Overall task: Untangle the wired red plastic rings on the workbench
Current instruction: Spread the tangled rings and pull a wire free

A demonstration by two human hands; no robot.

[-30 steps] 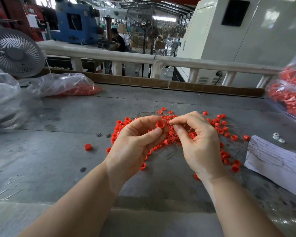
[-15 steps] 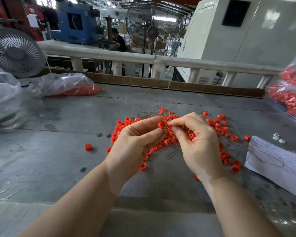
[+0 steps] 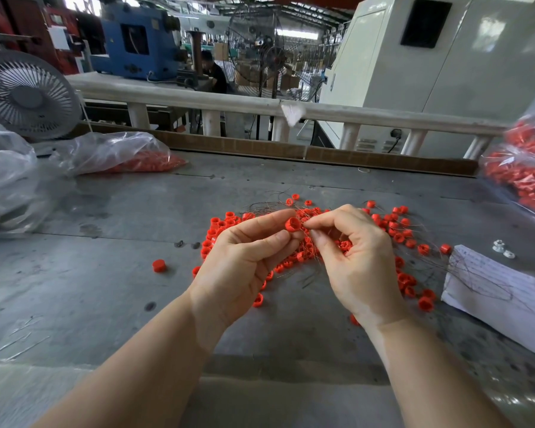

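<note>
The left hand (image 3: 244, 261) pinches one small red plastic ring (image 3: 292, 224) between its fingers (image 3: 271, 218), lifted just above the tangled heap of wired red rings (image 3: 306, 242); the right hand (image 3: 357, 257) pinches what seems to be a thin wire beside it. Since a second ago little has shifted, so this ring is probably not freed yet. Around them lie the grey scuffed tabletop (image 3: 105, 288), a loose red cap (image 3: 158, 265), white paper (image 3: 501, 291) and a clear bag of red parts (image 3: 118, 156).
</note>
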